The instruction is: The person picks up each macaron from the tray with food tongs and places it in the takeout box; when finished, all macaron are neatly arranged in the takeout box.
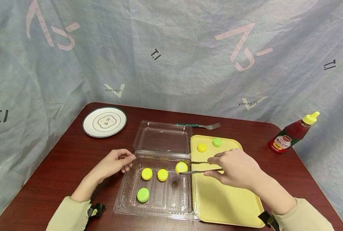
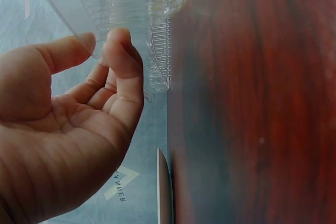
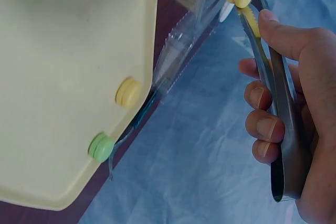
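Observation:
My right hand (image 1: 236,168) grips metal tongs (image 3: 286,124), their serrated tips around a yellow macaron (image 1: 181,167) over the right part of a clear plastic box (image 1: 157,213). With thumb and index finger, my left hand (image 1: 116,163) pinches the left rim of that box near its hinge; the left wrist view shows the fingertips at the clear edge. Inside the box sit two more yellow macarons (image 1: 146,174) and a green macaron (image 1: 143,194). Right beside it, a yellow tray (image 1: 226,202) bears a yellow macaron (image 1: 201,147) and a green macaron (image 1: 217,142) at its far end.
The box's lid (image 1: 163,139) lies folded back, away from me. Behind it rests a fork (image 1: 209,126) with a green handle. A white plate (image 1: 104,122) stands at the back left, and a red sauce bottle (image 1: 292,134) with a yellow cap at the right. Fabric hangs behind the table.

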`<control>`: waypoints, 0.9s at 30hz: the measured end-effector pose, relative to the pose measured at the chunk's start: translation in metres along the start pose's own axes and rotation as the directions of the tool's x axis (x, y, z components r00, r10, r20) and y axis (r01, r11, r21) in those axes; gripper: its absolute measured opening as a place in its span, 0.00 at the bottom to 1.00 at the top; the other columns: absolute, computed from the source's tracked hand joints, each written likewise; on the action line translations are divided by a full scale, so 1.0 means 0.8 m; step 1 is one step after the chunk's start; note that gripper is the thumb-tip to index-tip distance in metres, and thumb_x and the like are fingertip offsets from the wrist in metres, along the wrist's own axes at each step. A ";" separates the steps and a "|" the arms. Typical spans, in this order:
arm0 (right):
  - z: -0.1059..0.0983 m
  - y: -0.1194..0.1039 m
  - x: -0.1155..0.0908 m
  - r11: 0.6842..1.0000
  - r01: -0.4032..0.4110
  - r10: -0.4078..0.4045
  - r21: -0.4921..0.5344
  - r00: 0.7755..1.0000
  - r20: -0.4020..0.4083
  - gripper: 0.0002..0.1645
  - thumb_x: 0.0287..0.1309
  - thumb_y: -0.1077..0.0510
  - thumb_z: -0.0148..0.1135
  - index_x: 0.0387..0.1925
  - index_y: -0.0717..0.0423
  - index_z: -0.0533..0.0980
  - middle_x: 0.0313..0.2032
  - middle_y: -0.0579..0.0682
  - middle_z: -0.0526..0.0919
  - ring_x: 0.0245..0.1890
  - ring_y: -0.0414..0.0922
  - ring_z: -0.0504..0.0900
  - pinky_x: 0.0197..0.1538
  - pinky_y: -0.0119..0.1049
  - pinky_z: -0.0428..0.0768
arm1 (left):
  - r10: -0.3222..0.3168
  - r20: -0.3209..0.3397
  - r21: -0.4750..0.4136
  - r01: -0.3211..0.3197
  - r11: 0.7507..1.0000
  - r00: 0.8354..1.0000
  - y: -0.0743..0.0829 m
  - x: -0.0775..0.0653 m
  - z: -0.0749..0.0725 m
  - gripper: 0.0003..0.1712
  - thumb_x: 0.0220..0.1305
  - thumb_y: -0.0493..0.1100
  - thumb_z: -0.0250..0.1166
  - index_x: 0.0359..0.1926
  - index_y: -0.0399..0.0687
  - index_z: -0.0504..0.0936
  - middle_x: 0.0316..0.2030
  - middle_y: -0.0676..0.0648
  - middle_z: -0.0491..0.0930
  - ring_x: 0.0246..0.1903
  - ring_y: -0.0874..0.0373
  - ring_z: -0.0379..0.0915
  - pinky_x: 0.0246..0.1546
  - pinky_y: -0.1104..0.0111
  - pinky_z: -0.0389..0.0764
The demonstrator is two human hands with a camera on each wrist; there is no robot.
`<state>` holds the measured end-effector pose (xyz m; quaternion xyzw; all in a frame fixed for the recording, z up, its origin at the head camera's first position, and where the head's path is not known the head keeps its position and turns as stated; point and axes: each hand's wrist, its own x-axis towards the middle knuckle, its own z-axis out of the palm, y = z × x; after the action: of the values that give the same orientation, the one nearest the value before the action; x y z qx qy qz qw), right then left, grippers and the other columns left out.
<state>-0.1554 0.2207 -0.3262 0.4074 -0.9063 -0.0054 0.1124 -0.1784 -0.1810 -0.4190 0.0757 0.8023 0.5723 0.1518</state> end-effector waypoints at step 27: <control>0.042 -0.041 0.020 0.993 0.088 -0.094 0.079 0.993 0.067 0.20 0.60 0.34 0.65 0.26 0.43 0.81 0.18 0.32 0.72 0.15 0.29 0.62 0.21 0.34 0.68 | 0.014 0.007 0.001 -0.014 1.000 1.000 0.003 -0.003 0.001 0.12 0.73 0.41 0.60 0.44 0.32 0.79 0.28 0.45 0.78 0.26 0.56 0.74 0.27 0.70 0.78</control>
<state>-0.1485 0.1840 -0.3591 0.4519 -0.8897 0.0095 0.0642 -0.1763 -0.1800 -0.4164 0.0835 0.8014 0.5728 0.1507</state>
